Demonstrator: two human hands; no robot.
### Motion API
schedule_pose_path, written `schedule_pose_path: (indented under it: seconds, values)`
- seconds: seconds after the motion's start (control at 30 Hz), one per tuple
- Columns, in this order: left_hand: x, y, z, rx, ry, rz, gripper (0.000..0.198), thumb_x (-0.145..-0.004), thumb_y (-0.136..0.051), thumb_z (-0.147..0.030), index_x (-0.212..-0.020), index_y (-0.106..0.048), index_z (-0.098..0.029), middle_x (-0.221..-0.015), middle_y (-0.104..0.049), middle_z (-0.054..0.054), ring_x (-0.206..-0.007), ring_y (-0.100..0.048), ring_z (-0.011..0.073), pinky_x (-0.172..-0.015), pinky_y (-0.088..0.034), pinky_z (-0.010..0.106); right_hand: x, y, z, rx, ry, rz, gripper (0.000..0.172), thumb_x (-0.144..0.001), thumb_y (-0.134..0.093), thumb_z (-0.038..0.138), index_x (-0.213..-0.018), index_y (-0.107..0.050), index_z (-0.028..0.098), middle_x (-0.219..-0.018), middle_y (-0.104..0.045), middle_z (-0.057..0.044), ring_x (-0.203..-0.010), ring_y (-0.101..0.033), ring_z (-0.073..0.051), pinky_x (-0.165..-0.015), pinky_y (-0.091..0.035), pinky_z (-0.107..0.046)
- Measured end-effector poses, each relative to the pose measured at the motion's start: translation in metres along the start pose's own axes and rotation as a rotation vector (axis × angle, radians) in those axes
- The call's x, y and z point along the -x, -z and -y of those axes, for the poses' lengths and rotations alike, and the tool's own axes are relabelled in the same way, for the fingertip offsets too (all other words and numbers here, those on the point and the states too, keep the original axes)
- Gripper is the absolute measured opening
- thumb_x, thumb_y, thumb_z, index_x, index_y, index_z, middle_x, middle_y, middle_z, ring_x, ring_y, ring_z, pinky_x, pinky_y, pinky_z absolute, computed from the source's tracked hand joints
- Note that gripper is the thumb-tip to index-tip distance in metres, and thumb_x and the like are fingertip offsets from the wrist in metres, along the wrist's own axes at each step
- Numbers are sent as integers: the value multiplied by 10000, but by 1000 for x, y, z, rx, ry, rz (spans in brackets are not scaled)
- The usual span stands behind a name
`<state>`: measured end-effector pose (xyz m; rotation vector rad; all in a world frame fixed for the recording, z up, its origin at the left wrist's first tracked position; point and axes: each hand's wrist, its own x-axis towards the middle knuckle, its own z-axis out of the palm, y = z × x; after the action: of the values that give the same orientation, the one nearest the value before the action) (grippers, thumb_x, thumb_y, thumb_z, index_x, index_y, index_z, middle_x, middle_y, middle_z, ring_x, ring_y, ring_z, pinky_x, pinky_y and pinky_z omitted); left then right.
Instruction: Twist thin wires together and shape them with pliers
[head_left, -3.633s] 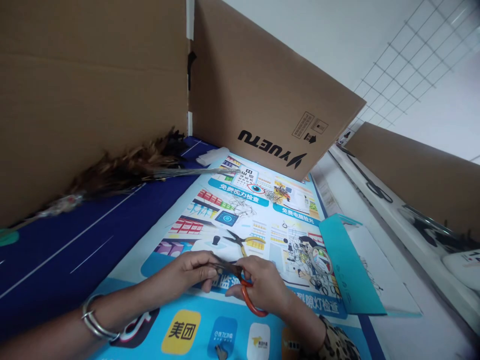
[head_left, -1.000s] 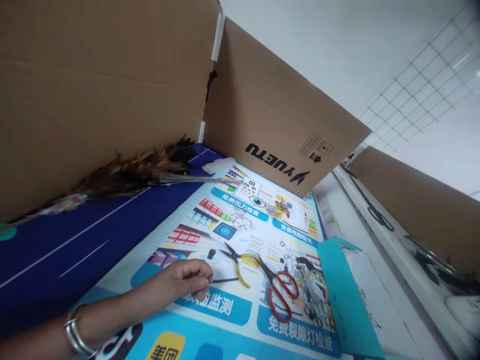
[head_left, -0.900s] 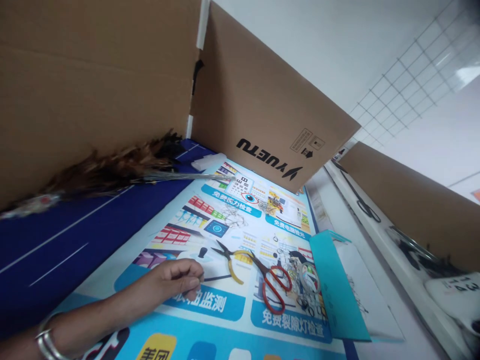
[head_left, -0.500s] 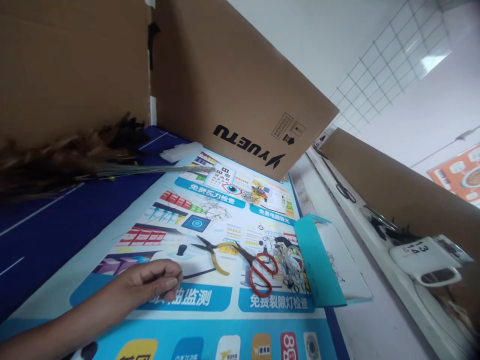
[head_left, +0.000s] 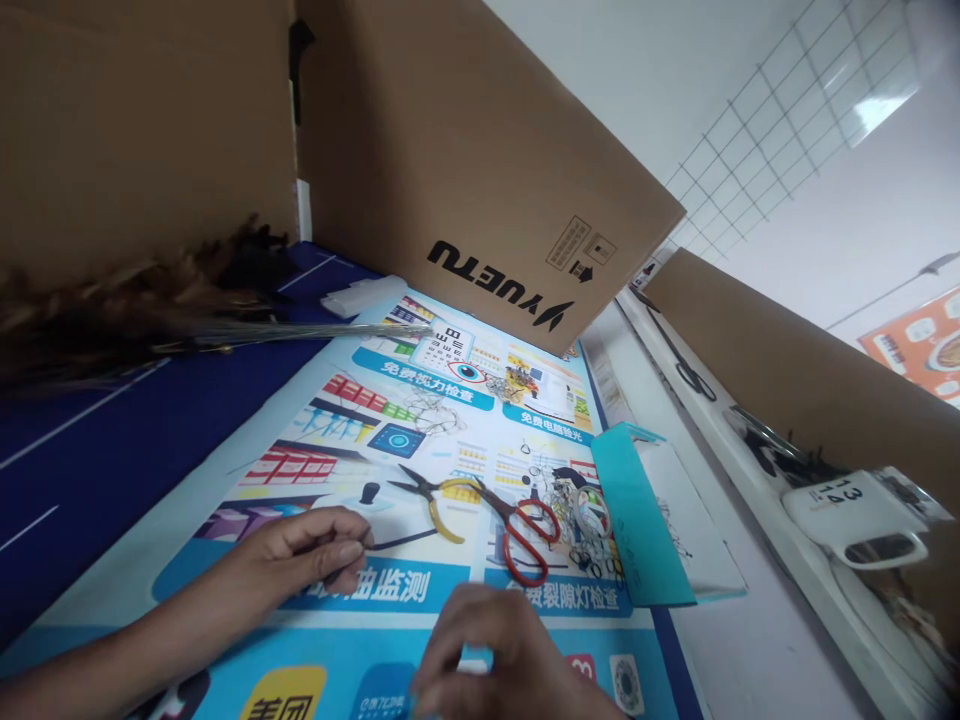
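My left hand (head_left: 304,558) rests on the printed poster (head_left: 420,420), its fingers pinched on a thin dark strip (head_left: 394,543) that points right towards the tools. Just beyond the strip lie yellow-handled pliers (head_left: 433,494). Red-handled scissors (head_left: 519,532) lie flat beside them. My right hand (head_left: 499,660) is at the bottom centre, blurred and with curled fingers, just short of the scissors. Whether it holds anything is hidden.
A feather duster (head_left: 127,315) lies along the cardboard wall (head_left: 150,130) on the left. A second cardboard panel (head_left: 480,170) closes the back. To the right are a tape roll (head_left: 592,511), a teal paper bag (head_left: 637,525) and a white mug (head_left: 855,515) on a ledge.
The scissors went from my right hand onto the poster beside the pliers. My right hand left view and has now come back in at the bottom. My left hand keeps its pinch.
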<state>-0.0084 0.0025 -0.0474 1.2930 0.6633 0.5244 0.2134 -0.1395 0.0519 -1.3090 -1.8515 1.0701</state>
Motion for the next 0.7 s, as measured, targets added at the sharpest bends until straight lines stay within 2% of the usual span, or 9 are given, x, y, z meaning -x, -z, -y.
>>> schedule_pose_path:
  seconds: [0.07, 0.13, 0.33, 0.57, 0.7]
  values:
    - [0, -2, 0, 73, 7, -17, 240, -877, -600, -454, -879, -631, -216, -677, -654, -21, -639, -569, 143, -625, -437, 247, -26, 3, -15, -28, -116, -128, 59, -838, -722, 253, -792, -750, 229, -737, -709, -6, -694, -641, -145, -641, -470, -231]
    - [0, -3, 0, 108, 8, -29, 234, -865, -622, -440, -884, -628, -207, -668, -663, -18, -621, -577, 139, -609, -435, 245, -48, 1, -28, -22, -171, -138, 77, -836, -690, 200, -813, -763, 214, -761, -710, -16, -696, -631, -149, -619, -454, -229]
    - [-1, -4, -7, 100, 24, -27, 253, -828, -653, -436, -792, -638, -186, -599, -667, -17, -586, -603, 142, -594, -441, 247, -87, -18, -48, -173, -99, -207, 175, -814, -713, 290, -967, -766, 223, -816, -671, -17, -728, -605, -154, -671, -462, -252]
    - [-2, -6, -9, 198, 79, -20, 250, -798, -687, -425, -780, -631, -183, -617, -685, -33, -542, -631, 125, -572, -448, 233, -104, -34, -58, -456, -53, -222, 157, -772, -766, 294, -922, -771, 246, -803, -655, -6, -717, -607, -142, -667, -476, -253]
    - [0, -7, -15, 188, 102, 1, 260, -793, -678, -434, -745, -622, -186, -566, -680, -29, -529, -628, 135, -574, -460, 248, -105, -35, -60, -471, -8, -234, 155, -760, -779, 352, -848, -754, 227, -802, -670, -19, -753, -619, -161, -704, -485, -278]
